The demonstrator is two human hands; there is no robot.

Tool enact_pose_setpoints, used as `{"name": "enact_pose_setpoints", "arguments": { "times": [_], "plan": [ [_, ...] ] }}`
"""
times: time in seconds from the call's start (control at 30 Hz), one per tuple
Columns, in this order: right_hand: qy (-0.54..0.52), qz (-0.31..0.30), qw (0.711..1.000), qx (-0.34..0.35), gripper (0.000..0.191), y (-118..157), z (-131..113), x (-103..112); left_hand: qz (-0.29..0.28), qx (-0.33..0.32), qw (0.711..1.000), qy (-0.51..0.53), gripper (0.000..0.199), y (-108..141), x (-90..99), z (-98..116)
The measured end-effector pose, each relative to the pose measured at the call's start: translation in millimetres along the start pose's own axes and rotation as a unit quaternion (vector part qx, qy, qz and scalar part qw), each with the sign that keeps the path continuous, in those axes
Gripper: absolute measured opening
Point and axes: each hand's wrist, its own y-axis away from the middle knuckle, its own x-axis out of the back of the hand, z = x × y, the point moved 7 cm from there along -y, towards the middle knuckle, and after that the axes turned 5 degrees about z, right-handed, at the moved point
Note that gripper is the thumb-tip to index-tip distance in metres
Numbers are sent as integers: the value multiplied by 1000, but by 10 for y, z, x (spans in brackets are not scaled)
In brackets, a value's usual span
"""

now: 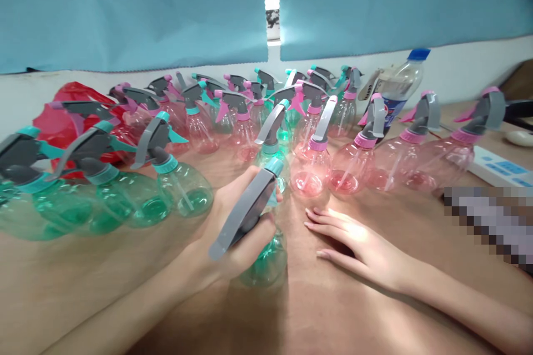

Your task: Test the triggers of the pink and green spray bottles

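My left hand [233, 222] is closed around the neck and trigger of a green spray bottle [266, 266] with a grey and teal spray head. Its clear green body shows below my fingers, close to the tabletop; whether it touches I cannot tell. To the right, my right hand [350, 238] lies on the wooden table [325, 310] with its fingers stretched out, holding nothing. Just beyond those fingertips stands a pink spray bottle [308, 180] with a grey head. Another green spray bottle [185, 191] is left of my left hand.
Many more green and pink spray bottles stand in rows across the back and left. A red plastic bag [75, 102] lies behind them. At the right are a blue-capped drink bottle [402, 83], a white device [499, 166] and a pixelated object [495, 227]. Blue covering [137, 11] hangs behind.
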Motion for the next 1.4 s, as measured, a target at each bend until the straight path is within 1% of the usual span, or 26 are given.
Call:
{"name": "enact_pose_setpoints", "arguments": {
  "times": [0.13, 0.27, 0.37, 0.47, 0.53, 0.7, 0.9, 1.07, 1.23, 1.4],
  "plan": [
    [7, 3, 1000, 5, 49, 8, 6, 0, -8, 18, 1000, -6, 10, 21, -3, -39],
    [7, 9, 1000, 7, 49, 8, 13, 1, -4, 21, 1000, 3, 12, 21, -4, -46],
    [-3, 14, 1000, 9, 49, 2, 6, 8, 3, 15, 1000, 6, 20, 9, -3, -33],
    [1, 8, 1000, 7, 49, -1, 2, 7, 4, 35, 999, 11, 31, 14, -14, -49],
    [0, 6, 1000, 6, 49, 1, 1, 11, 4, 46, 999, 13, 35, 25, -20, -59],
    [-7, 11, 1000, 7, 49, 8, 4, 20, 22, 37, 999, 0, 33, 42, -6, -59],
    [0, 1, 1000, 5, 50, 1, 3, 17, 22, 33, 999, -12, 28, 42, -5, -42],
    [9, -3, 1000, 8, 49, -12, -17, 13, 24, 40, 999, -3, 27, 41, -2, -42],
    [-8, 10, 1000, 9, 49, -12, -22, 30, 28, 54, 998, 0, 27, 43, -13, -70],
    [-3, 7, 1000, 7, 50, -8, -17, 25, 41, 62, 997, 14, 27, 44, -20, -85]
  ]
}}
